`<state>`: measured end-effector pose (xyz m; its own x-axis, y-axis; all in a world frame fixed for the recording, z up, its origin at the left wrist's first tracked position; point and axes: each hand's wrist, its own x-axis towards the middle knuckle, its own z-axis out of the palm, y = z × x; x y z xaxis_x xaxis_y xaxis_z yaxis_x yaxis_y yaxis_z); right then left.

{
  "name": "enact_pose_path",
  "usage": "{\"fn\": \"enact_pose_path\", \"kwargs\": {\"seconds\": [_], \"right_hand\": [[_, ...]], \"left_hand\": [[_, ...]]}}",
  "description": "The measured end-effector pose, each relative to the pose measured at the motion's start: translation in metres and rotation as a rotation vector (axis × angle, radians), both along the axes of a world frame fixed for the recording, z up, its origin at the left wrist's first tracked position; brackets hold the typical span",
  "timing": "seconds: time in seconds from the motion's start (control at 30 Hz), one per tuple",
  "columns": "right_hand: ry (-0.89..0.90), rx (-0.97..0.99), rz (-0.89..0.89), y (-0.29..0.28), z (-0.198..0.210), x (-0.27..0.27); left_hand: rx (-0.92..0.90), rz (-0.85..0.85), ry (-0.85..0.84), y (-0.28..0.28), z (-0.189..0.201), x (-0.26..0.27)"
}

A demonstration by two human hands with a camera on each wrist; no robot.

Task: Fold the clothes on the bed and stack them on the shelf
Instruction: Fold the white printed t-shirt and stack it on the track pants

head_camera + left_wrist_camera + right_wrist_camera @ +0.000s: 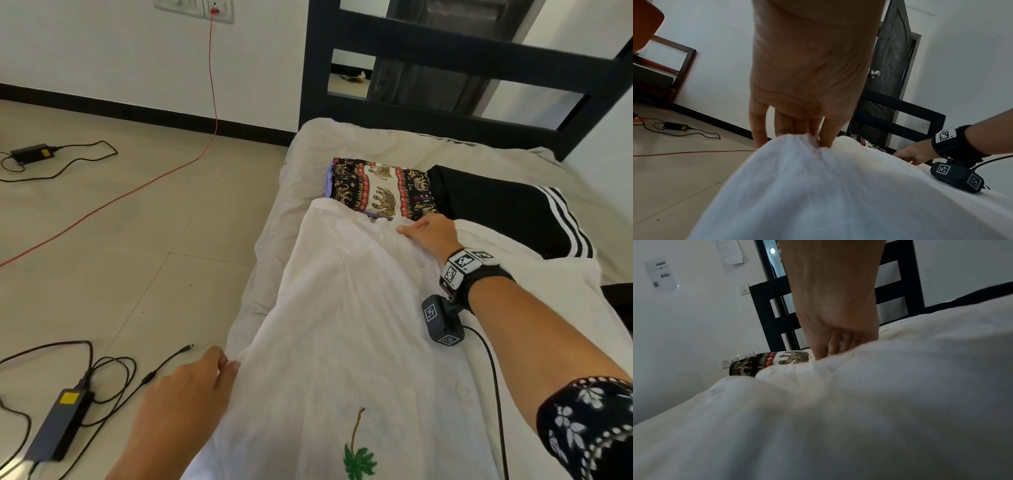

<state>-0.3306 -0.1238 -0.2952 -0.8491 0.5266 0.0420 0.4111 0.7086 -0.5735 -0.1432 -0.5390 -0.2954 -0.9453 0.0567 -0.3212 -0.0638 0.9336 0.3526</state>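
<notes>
A white shirt [346,308] with a green palm print lies spread along the bed [479,150]. My left hand [219,370] pinches its left edge near the bed's side; the left wrist view shows the fingers [824,138] bunching the white cloth [818,186]. Up near the collar my right hand [421,229] grips the shirt, its fingers [830,348] curled into the fabric [859,394]. Beyond the shirt lie a folded elephant-print garment [380,186] and a folded black garment with white stripes [507,209].
The black bed frame [479,61] stands at the far end. Left of the bed the tiled floor carries a red cable [144,188], a power adapter [58,425] with black leads and another adapter [32,152]. A wrist camera [442,320] hangs over the shirt.
</notes>
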Motion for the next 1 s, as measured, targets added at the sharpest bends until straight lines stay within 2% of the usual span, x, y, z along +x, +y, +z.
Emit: {"fn": "enact_pose_path", "kwargs": {"seconds": [0.13,0.33,0.43,0.5,0.63,0.73,0.83,0.9,1.0], "right_hand": [[-0.034,0.063,-0.001,-0.001,0.000,-0.006],[-0.119,0.030,-0.156,-0.001,0.004,-0.012],[0.033,-0.072,-0.157,0.012,0.004,-0.010],[0.108,-0.059,-0.201,0.023,0.003,-0.003],[0.086,0.001,-0.232,0.036,-0.005,0.008],[0.053,0.129,-0.163,0.033,-0.004,0.008],[0.112,0.431,-0.011,0.008,0.005,0.002],[0.164,0.480,0.210,-0.024,0.012,-0.005],[0.147,0.374,0.587,-0.079,0.019,-0.023]], "left_hand": [[0.038,0.001,0.025,0.000,0.001,-0.003],[0.043,0.021,0.019,-0.002,0.003,-0.005],[0.029,0.040,0.009,-0.004,0.001,-0.007],[0.008,0.053,-0.010,-0.007,-0.002,-0.007],[-0.035,0.051,-0.018,-0.006,-0.007,-0.007],[-0.017,0.038,-0.041,-0.004,-0.006,-0.007],[0.018,0.031,-0.056,0.000,-0.001,-0.006],[0.020,0.026,-0.048,0.003,0.003,-0.005],[0.045,0.030,-0.022,0.005,0.010,-0.004]]}}
